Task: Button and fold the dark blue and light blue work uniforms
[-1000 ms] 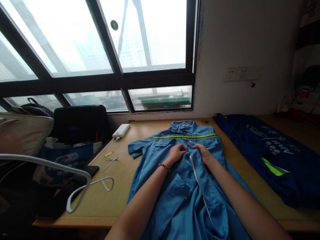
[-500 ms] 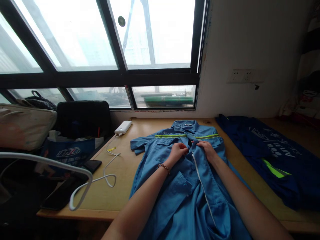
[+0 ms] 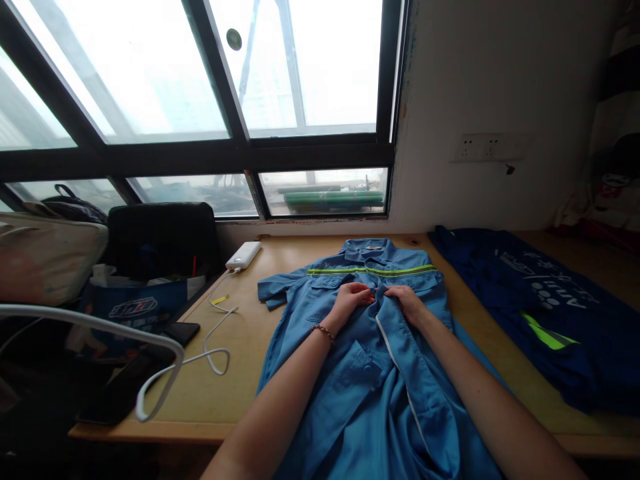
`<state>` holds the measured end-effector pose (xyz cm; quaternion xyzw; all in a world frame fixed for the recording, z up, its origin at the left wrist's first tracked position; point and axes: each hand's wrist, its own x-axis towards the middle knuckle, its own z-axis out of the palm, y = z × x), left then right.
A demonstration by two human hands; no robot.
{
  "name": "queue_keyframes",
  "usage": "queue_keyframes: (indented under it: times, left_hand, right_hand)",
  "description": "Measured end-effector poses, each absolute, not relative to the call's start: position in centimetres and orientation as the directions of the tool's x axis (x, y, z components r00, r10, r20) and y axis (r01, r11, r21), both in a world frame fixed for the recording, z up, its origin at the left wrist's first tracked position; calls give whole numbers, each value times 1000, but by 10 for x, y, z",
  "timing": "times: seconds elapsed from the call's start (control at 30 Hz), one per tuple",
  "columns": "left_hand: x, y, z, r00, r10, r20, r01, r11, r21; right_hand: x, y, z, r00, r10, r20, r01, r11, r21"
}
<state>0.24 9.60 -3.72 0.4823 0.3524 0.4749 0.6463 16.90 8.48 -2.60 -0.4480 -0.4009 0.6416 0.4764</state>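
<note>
A light blue work shirt [image 3: 320, 313] with a yellow-green reflective stripe across the chest lies face up, its collar towards the window. My left hand [image 3: 354, 299], with a beaded bracelet at the wrist, pinches one front edge of it below the stripe. Close beside, my right hand [image 3: 404, 301] grips the other front edge, fingers closed on the cloth. Below the hands the front hangs open, and a white-edged strip shows along the right flap. Whatever button sits between the fingertips is hidden.
Right of the shirt lies a dark blue garment [image 3: 540, 300] with white lettering. A white power bank [image 3: 243, 256] with a looping white cable [image 3: 207, 347] rests on the wooden table [image 3: 240, 400]. A phone [image 3: 183, 331] lies at its left edge, near a black chair [image 3: 165, 233].
My hands have come closer together and draw the two front edges towards each other. The right flap has folded over further, and the gap beneath the stripe has closed up.
</note>
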Motion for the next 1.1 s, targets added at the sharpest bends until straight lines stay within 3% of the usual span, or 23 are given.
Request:
queue_keyframes:
  times: [0.27,0.43,0.5,0.6,0.73,0.87,1.1]
  left_hand:
    - [4,94,-36,251,968,3,-249,61,967]
    - [4,91,-35,255,967,9,-229,51,972]
    - [4,91,-34,271,962,12,-218,49,975]
    - [6,91,-32,278,961,-3,-194,59,979]
    - [10,93,-33,210,977,-39,-142,70,987]
    - [11,96,-37,158,986,-45,-135,67,989]
    - [10,97,-42,165,986,-31,-196,63,978]
  right_hand:
    - [170,87,-31,-197,962,-187,-282,-238,-929]
    - [168,89,-36,-152,985,-83,-207,-114,-972]
    - [165,89,-39,-98,995,-17,-109,-27,-994]
    - [158,85,-41,18,990,137,213,130,-968]
    - [148,76,-40,31,928,371,605,278,-746]
    - [143,69,-36,-10,923,384,727,271,-631]
    - [140,65,-29,-19,947,320,739,228,-633]
